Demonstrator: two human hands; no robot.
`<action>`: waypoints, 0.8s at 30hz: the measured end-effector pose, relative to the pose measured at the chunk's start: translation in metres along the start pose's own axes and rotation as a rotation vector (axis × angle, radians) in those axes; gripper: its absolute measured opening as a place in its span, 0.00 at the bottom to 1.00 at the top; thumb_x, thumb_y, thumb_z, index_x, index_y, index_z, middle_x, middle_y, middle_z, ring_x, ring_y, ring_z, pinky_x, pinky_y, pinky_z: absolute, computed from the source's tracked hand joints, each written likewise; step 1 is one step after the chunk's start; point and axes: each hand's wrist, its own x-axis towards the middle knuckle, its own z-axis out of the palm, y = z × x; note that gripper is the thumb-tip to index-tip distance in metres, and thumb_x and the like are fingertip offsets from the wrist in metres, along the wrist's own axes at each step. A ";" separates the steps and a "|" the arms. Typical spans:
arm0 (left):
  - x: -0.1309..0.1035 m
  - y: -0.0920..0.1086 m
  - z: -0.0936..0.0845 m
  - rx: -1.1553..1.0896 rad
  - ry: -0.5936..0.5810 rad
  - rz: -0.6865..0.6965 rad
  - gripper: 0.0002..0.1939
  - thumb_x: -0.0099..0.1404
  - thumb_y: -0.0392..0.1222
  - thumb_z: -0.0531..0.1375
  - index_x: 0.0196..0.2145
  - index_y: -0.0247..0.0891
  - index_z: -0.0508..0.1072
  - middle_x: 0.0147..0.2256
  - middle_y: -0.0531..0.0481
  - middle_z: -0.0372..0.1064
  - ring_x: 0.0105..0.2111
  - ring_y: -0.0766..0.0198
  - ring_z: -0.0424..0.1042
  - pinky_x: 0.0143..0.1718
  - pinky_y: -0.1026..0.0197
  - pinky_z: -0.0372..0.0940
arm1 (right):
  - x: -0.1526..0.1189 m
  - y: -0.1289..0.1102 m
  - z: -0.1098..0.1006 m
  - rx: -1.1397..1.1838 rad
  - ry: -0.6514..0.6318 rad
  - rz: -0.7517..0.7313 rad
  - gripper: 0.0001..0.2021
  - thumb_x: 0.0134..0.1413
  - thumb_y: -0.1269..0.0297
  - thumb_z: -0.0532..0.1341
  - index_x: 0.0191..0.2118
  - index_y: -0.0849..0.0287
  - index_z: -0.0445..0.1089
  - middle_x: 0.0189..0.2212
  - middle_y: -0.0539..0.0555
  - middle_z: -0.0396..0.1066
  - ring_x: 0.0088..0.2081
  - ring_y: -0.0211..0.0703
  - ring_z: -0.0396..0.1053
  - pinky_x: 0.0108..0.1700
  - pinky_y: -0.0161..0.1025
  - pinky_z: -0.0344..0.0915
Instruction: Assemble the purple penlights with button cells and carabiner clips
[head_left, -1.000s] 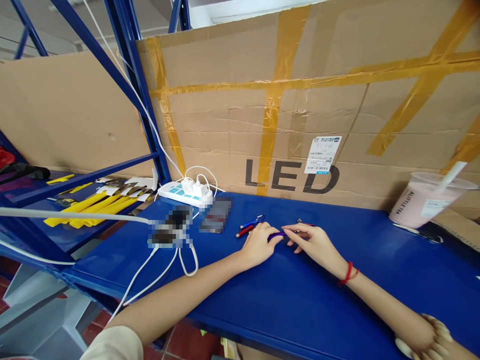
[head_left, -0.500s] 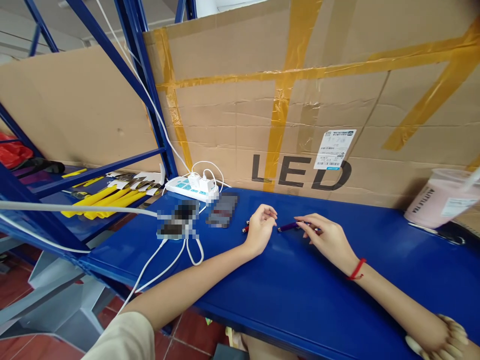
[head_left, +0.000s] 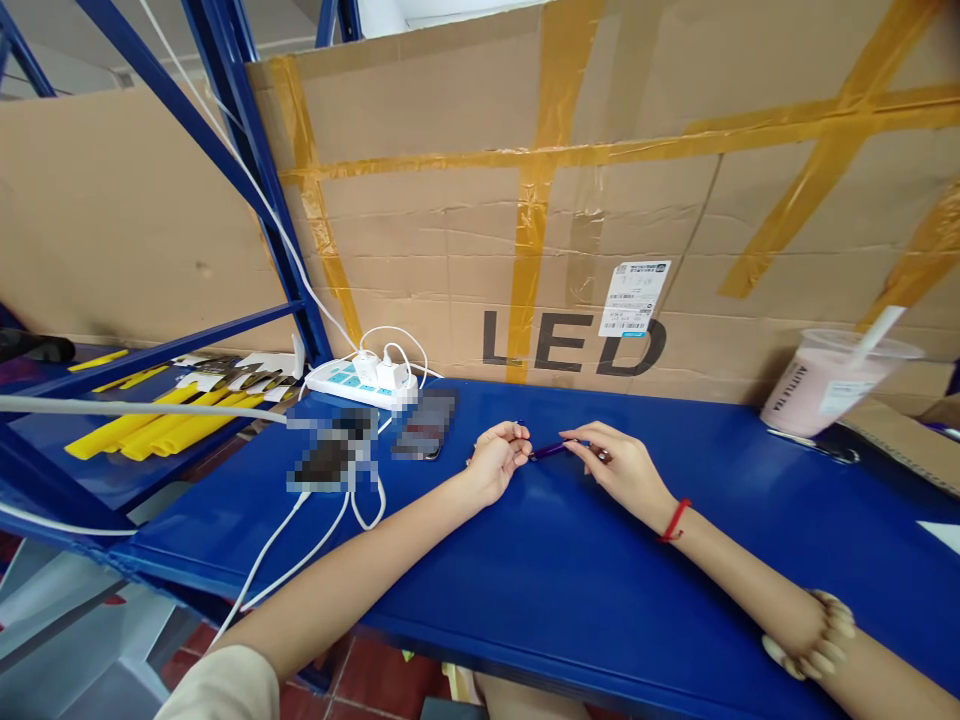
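A: What had just changed?

B: The left hand (head_left: 499,463) had come back to the pen (head_left: 550,450). A moment before, it stood apart, leaving the pen's left end bare; now its fingers were right by that end again.

A: And what did that mean for the work?

B: To my eye, that both hands were busy with the pen once more, rather than the right hand (head_left: 622,468) alone.

A: How did each hand stand?

B: The right pinched the pen between thumb and fingertips, part of the barrel running back under the palm. The left had its fingers curled in, not spread. Whether it gripped the tip or only hovered beside it, I couldn't tell.

A: So where was the pen, exactly?

B: Between the two hands, slanting a little, its left end lower in view and just beside the left fingers. It was over the blue table (head_left: 525,580); whether it touched the top wasn't clear.

A: Anything near it?

B: The cup (head_left: 832,380) stood well apart, off to the right. The power strip (head_left: 360,385) lay at the back, on the left.
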 end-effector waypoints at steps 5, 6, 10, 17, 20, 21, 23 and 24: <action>-0.002 0.004 0.001 -0.061 -0.036 -0.066 0.11 0.43 0.21 0.47 0.20 0.33 0.61 0.23 0.53 0.63 0.16 0.75 0.61 0.13 0.74 0.49 | 0.000 0.000 -0.001 -0.032 -0.003 -0.033 0.15 0.60 0.56 0.52 0.40 0.58 0.72 0.36 0.55 0.70 0.24 0.37 0.67 0.28 0.35 0.66; -0.003 0.004 0.002 -0.068 -0.042 -0.079 0.10 0.43 0.21 0.47 0.17 0.33 0.59 0.22 0.53 0.63 0.16 0.75 0.61 0.13 0.74 0.49 | 0.000 0.000 -0.002 -0.034 -0.004 -0.039 0.14 0.60 0.57 0.52 0.40 0.58 0.72 0.36 0.55 0.70 0.25 0.37 0.68 0.28 0.34 0.66; -0.007 0.005 0.005 -0.103 -0.073 -0.117 0.12 0.44 0.20 0.46 0.14 0.34 0.50 0.23 0.52 0.64 0.17 0.76 0.63 0.12 0.76 0.49 | -0.001 -0.002 -0.003 -0.042 -0.013 -0.064 0.13 0.61 0.58 0.52 0.39 0.57 0.71 0.37 0.54 0.70 0.28 0.39 0.70 0.28 0.34 0.67; -0.006 0.007 0.005 -0.147 -0.030 -0.147 0.16 0.50 0.17 0.47 0.15 0.33 0.49 0.25 0.52 0.66 0.24 0.75 0.70 0.14 0.78 0.51 | -0.001 -0.005 -0.003 -0.075 -0.015 -0.112 0.12 0.61 0.60 0.52 0.40 0.57 0.71 0.36 0.53 0.71 0.34 0.41 0.70 0.33 0.34 0.68; -0.007 0.009 0.005 -0.173 -0.041 -0.158 0.19 0.55 0.18 0.47 0.14 0.34 0.50 0.17 0.54 0.59 0.26 0.73 0.71 0.16 0.79 0.54 | -0.001 -0.007 -0.003 -0.091 -0.021 -0.133 0.12 0.61 0.61 0.52 0.40 0.57 0.71 0.36 0.53 0.71 0.35 0.41 0.70 0.34 0.35 0.67; -0.008 0.010 0.006 -0.183 -0.056 -0.167 0.20 0.58 0.19 0.47 0.14 0.34 0.50 0.14 0.56 0.53 0.27 0.71 0.71 0.18 0.78 0.56 | -0.001 -0.007 -0.003 -0.096 -0.022 -0.139 0.12 0.61 0.61 0.52 0.40 0.57 0.71 0.36 0.53 0.71 0.35 0.41 0.70 0.35 0.35 0.67; -0.011 0.012 0.007 -0.200 -0.094 -0.189 0.23 0.62 0.21 0.47 0.13 0.35 0.49 0.11 0.57 0.43 0.29 0.69 0.72 0.21 0.78 0.61 | -0.001 -0.007 -0.004 -0.109 -0.024 -0.152 0.12 0.61 0.61 0.52 0.40 0.57 0.71 0.36 0.54 0.71 0.35 0.40 0.70 0.37 0.35 0.67; -0.012 0.012 0.007 -0.206 -0.111 -0.199 0.23 0.63 0.22 0.48 0.13 0.35 0.49 0.11 0.58 0.40 0.29 0.68 0.72 0.23 0.77 0.62 | -0.002 -0.008 -0.004 -0.117 -0.025 -0.159 0.13 0.62 0.60 0.51 0.40 0.57 0.71 0.37 0.54 0.71 0.36 0.40 0.70 0.37 0.35 0.67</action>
